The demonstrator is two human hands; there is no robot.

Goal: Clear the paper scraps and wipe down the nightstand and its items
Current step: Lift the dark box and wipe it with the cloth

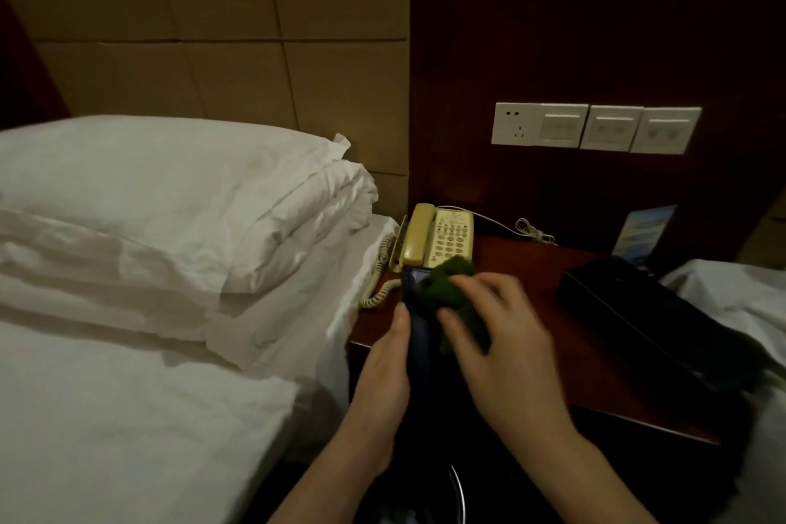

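Note:
A dark blue flat folder (419, 336) is held above the front left of the dark red wooden nightstand (531, 289). My left hand (383, 379) grips its left edge, thumb on top. My right hand (506, 336) holds a green cloth (446, 289) and presses it on the folder's face; the hand is blurred. A cream corded telephone (438, 236) sits at the nightstand's back left, just beyond the folder. No paper scraps are visible.
A black box (646, 311) lies on the nightstand's right side, with a blue leaflet stand (644, 232) behind it. White switch plates (595, 128) hang on the wall. White beds flank the nightstand, pillows (170, 200) at left. A dark bin rim (459, 494) shows below.

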